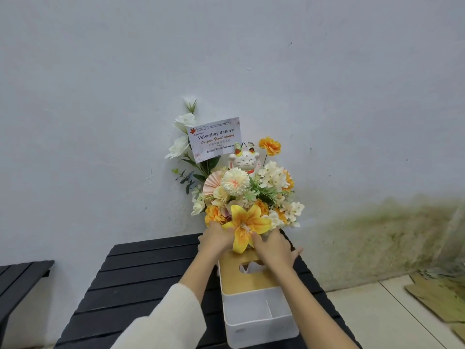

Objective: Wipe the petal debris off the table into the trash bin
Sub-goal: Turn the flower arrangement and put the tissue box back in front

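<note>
The flower arrangement [245, 195] is taken as the landmark here, standing at the far edge of the black slatted table [141, 275], up against the pale wall [226, 59]. At its base the arrangement is flanked by both hands: the left hand [216, 238] is pressed against the near-left side, just below the orange blooms, and the right hand [274, 246] is laid against the near-right side, fingers spread toward the table's right edge. Whatever holds the flowers is hidden by a big yellow lily [245, 227], which hangs forward between the two hands, so whether either hand is closed on it cannot be told; only contact is seen. A white sleeve [166, 321] is worn on the left arm, while the right forearm is bare. Directly in front of the arrangement, a white tissue box [256, 308] with a wooden lid is seen, crossed by the right forearm. At the top of the arrangement, a lucky cat figurine [245, 159] is perched, and behind it, up and to the left, a printed greeting card [215, 139] is stuck among white flowers. No petal debris can be made out on the table's slats, and no trash bin is seen in this view. Off to the right of the arrangement, cardboard [437, 295] is spotted lying on the tiled floor.
</note>
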The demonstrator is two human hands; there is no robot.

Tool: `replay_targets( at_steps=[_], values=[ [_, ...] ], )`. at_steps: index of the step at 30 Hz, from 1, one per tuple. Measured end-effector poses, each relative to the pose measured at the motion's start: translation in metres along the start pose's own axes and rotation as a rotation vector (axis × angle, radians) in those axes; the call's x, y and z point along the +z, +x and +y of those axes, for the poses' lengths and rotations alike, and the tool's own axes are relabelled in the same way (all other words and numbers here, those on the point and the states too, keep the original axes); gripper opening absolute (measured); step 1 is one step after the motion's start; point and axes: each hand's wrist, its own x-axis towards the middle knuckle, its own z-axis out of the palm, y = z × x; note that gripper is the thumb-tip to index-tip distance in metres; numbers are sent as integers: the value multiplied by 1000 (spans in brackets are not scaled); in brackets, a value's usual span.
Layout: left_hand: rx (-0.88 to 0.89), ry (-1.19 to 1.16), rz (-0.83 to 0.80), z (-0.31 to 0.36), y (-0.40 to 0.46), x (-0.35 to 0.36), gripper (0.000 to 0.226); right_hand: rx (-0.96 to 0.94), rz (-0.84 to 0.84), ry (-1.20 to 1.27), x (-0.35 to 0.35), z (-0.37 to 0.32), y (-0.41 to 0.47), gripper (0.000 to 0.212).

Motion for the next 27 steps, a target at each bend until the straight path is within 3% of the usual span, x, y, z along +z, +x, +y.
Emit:
replay_targets(
  at_steps=[3,6,11,18,27],
  values=[
    [-6,-126,4,2,21,3,44,26,41,39,12,-9,0,81],
    [3,-158,-92,-1,37,6,41,-12,146,47,22,-4,-7,78],
    [66,-236,-142,-3,44,9,34,-23,112,96,26,1,-1,78],
    [72,-334,-106,-4,55,12,32,-24,152,174,22,1,-4,50],
    [76,-593,-126,-1,73,22,32,-28,174,169,24,0,-5,73]
  ],
)
